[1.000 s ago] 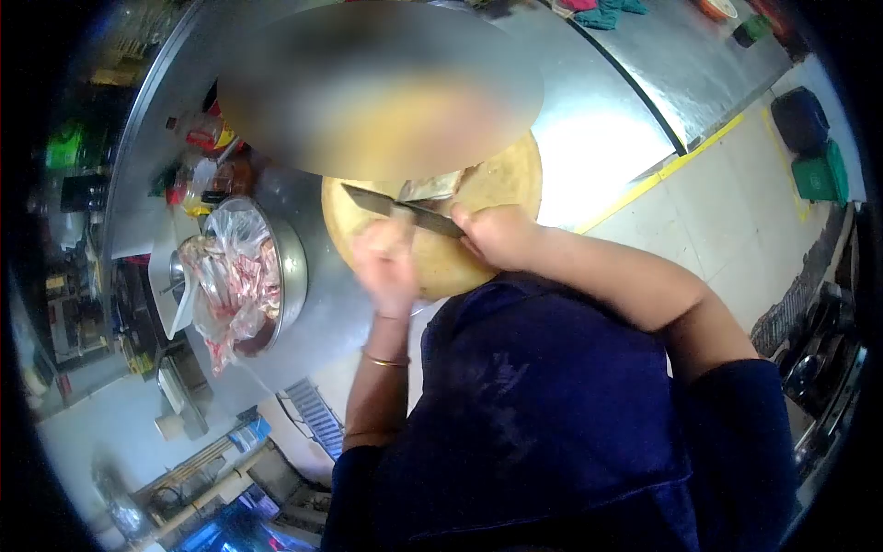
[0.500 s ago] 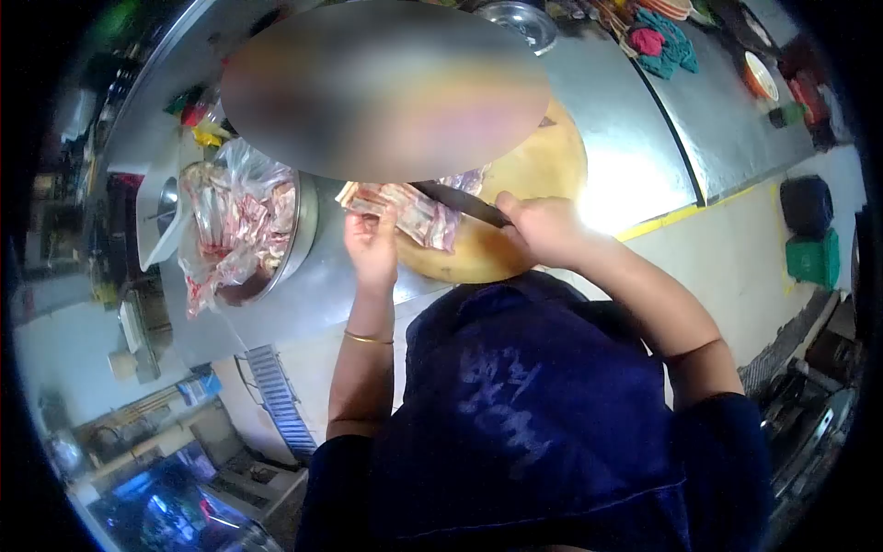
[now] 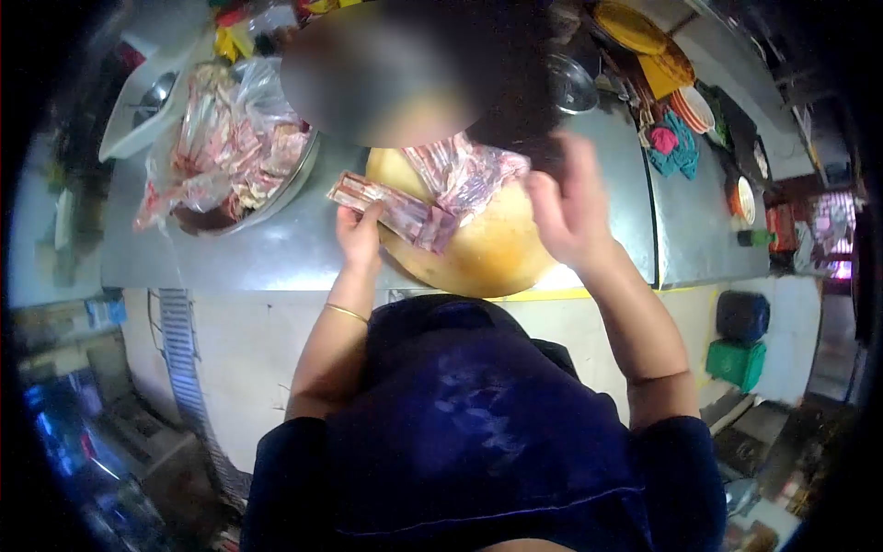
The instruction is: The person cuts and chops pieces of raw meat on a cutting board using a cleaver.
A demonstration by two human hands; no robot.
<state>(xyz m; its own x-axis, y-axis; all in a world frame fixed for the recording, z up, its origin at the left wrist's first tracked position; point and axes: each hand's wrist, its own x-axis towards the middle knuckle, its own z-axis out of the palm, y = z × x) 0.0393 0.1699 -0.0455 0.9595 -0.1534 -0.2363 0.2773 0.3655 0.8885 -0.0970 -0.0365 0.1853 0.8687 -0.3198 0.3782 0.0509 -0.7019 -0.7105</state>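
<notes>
Two bare forearms reach past a dark blue apron (image 3: 478,414), its pale marking too smeared to read; the left hand (image 3: 361,235) pinches a strip of ribs (image 3: 395,215), thumb on top, the other fingers partly hidden beneath; that strip lies slantwise on a round cutting board (image 3: 497,253), its left end jutting past the edge; the right hand (image 3: 572,207) is empty and spread, motion-blurred, and whether it touches the larger rib slab (image 3: 464,179) beside it cannot be told; the slab's upper part and the board's far side vanish behind a blurred oval; leftward, a steel basin (image 3: 298,188) holds more ribs (image 3: 244,152), partly veiled by a clear plastic bag (image 3: 271,87); farther right lies a rumpled teal cloth (image 3: 682,152), soft-edged.
</notes>
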